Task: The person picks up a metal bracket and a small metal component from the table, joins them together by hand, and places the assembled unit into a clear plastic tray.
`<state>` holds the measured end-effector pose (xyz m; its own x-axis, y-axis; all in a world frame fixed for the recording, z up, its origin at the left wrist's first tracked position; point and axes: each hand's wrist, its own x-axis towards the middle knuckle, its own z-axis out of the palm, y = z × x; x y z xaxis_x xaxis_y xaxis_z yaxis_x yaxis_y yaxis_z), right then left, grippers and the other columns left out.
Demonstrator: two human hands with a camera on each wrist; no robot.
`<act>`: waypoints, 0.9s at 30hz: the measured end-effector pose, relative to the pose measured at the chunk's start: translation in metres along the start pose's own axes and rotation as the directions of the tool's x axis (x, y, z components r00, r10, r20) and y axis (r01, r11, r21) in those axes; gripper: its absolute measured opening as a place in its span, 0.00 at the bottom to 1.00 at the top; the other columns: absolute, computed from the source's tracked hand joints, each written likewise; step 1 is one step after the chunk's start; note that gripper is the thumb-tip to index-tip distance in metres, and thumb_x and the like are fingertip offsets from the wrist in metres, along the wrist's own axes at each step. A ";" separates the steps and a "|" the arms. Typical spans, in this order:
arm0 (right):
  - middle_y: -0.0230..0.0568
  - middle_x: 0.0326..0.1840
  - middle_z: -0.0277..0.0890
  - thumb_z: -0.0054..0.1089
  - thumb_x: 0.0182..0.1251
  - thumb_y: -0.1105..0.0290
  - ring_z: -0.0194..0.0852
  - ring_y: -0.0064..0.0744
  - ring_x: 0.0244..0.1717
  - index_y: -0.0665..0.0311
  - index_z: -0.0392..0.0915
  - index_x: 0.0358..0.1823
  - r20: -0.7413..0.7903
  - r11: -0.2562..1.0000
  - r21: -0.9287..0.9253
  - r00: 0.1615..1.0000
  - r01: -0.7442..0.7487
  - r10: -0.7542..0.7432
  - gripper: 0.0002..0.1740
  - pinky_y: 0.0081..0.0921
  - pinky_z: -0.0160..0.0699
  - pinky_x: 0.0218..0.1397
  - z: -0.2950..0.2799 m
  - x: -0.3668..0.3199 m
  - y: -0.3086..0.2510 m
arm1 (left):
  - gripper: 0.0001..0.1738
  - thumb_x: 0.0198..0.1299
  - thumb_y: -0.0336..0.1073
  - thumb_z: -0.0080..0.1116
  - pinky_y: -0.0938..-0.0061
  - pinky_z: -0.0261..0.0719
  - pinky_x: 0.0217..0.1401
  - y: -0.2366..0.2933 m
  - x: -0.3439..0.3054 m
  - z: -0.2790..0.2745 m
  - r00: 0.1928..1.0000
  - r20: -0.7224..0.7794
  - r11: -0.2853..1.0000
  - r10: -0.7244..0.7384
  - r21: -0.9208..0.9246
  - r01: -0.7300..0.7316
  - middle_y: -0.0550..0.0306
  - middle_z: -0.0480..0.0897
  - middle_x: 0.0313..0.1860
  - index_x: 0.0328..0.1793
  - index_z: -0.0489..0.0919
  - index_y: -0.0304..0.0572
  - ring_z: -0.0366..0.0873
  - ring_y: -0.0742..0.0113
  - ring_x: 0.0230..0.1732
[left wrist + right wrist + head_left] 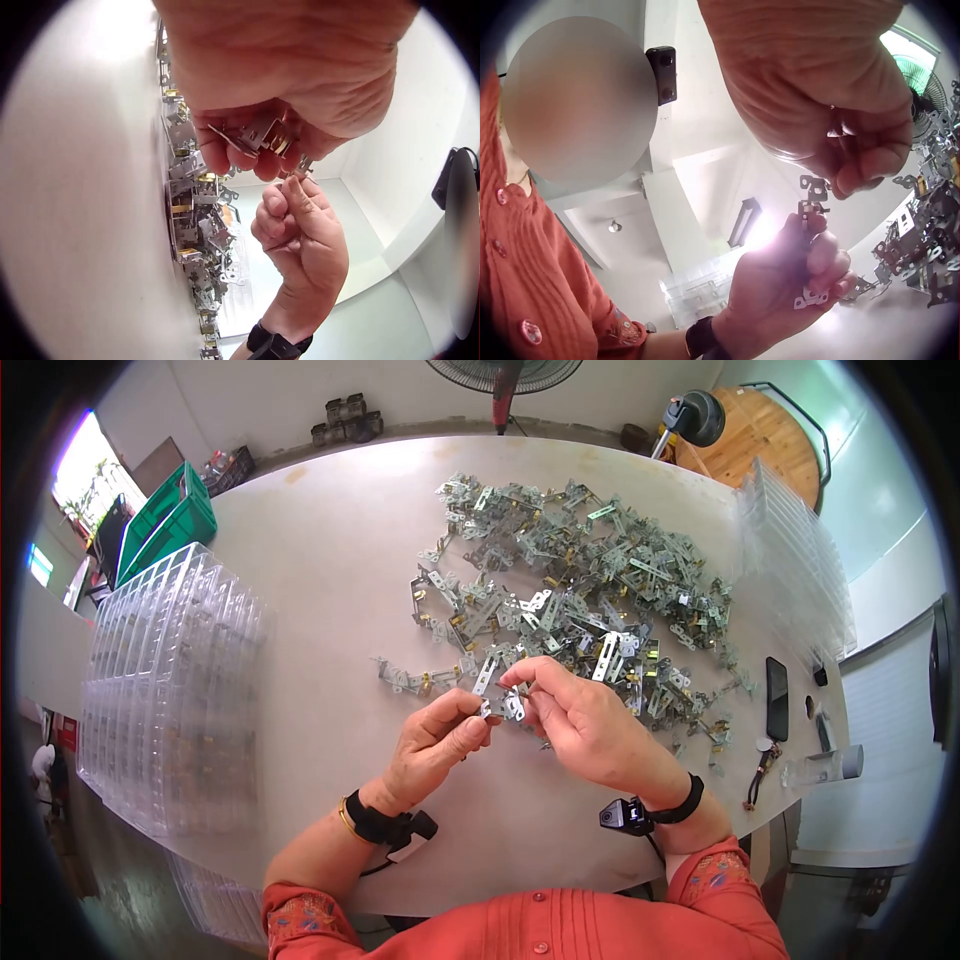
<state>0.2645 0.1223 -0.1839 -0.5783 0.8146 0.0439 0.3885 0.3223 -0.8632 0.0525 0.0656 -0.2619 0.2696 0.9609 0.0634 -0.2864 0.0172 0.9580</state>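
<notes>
My left hand [432, 748] grips a small stamped metal bracket [259, 137] with a brass-coloured piece in it, fingers curled round its middle. One end of the bracket pokes up past the left fingertips in the right wrist view. At that end my right hand [592, 728] pinches with thumb and forefinger; its fingers hide much of what they hold. Both hands meet above the near edge of a large pile of similar metal brackets [560, 615], some with brass-coloured parts. A flat slotted bracket [486, 672] lies just beyond the fingertips.
Stacked clear plastic trays [165, 690] stand at the table's left, with a green crate [170, 520] behind. More clear trays [795, 560] stand at the right. A phone [777, 700], a key bunch [762, 775] and a clear bottle [820, 768] lie near the right edge.
</notes>
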 end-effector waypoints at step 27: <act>0.32 0.41 0.80 0.53 0.78 0.75 0.78 0.18 0.43 0.66 0.77 0.50 0.044 0.971 0.234 0.998 -0.045 0.036 0.06 0.20 0.79 0.48 0.005 0.004 0.006 | 0.11 0.74 0.34 0.57 0.80 0.72 0.51 -0.009 0.003 0.000 1.000 0.005 0.978 0.025 0.206 -0.025 0.66 0.77 0.45 0.56 0.77 0.35 0.71 0.79 0.44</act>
<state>0.2605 0.1248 -0.1912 -0.5950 0.8037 -0.0089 0.2355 0.1638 -0.9580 0.0555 0.0681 -0.2703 0.2666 0.9597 0.0884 -0.0974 -0.0644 0.9932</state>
